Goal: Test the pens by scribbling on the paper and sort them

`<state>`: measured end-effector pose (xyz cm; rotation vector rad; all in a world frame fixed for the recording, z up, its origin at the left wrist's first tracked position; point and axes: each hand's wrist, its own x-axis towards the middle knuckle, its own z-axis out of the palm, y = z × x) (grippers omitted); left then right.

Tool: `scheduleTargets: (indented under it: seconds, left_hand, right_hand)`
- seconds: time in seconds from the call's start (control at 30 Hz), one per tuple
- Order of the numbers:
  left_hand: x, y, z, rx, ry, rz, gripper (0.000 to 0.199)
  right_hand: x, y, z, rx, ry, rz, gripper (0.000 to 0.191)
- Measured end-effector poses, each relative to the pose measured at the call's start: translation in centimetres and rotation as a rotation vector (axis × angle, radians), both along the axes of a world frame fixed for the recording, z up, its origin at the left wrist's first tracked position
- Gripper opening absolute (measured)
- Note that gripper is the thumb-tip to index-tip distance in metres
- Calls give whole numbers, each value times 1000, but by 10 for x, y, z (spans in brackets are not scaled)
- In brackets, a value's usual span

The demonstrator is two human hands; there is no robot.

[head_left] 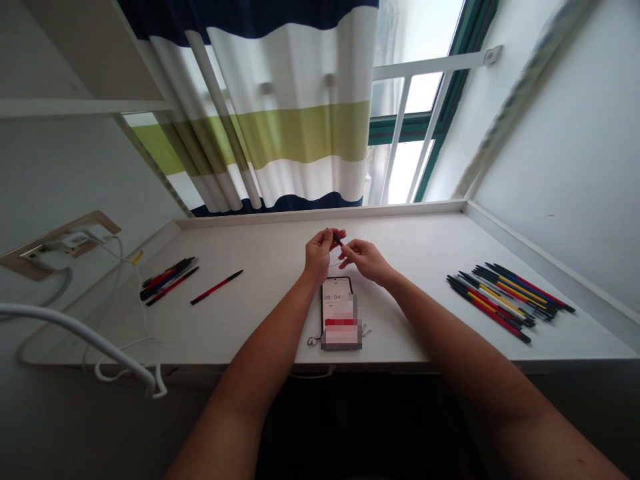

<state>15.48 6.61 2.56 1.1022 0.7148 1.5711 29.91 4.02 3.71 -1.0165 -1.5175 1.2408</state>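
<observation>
Above the phone (337, 307), my left hand (318, 255) is closed around the black end of a red and black pen (338, 240). My right hand (367, 260) pinches the red part of the same pen with thumb and fingers. A small white card with print (335, 256) lies behind and between the hands. One red pen (217, 287) rests alone left of centre. Several pens (167, 279) are bunched at the left, and several more in red, yellow, white, blue and black (505, 297) lie in slanting rows at the right.
The white desk (270, 253) has a raised rim (320, 213) at the back, below a striped curtain (300, 80). At the left, a socket strip (60, 247) holds plugs, and a thick white cable (85, 337) crosses near the desk's front edge.
</observation>
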Motion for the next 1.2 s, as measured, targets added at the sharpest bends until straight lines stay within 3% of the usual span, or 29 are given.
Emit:
scheduleTargets:
  seconds: [0.27,0.4,0.6,0.87,1.03,1.1,1.2]
  left_hand:
    - [-1,1,0,-30,141,30,34]
    - [-4,4,-2,-87,204,75,32]
    - [-4,-1,-1,-58,191,89,30]
    - [-8,-1,1,-93,334,104,31]
    - [-30,14,0,-184,388,85,16]
    - [-45,22,-2,-180,483,75,9]
    - [-67,30,-8,-111,672,167,2]
  right_hand:
    - [3,0,2,-10,-59,-35,42]
    - [4,3,0,19,-104,34,42]
    - [9,6,-2,341,-370,-226,27]
    - [18,5,6,416,-767,-324,17]
    - [36,14,0,473,-787,-286,22]
    - [44,18,-4,500,-837,-257,26]
    - [52,24,-10,465,-903,-274,27]
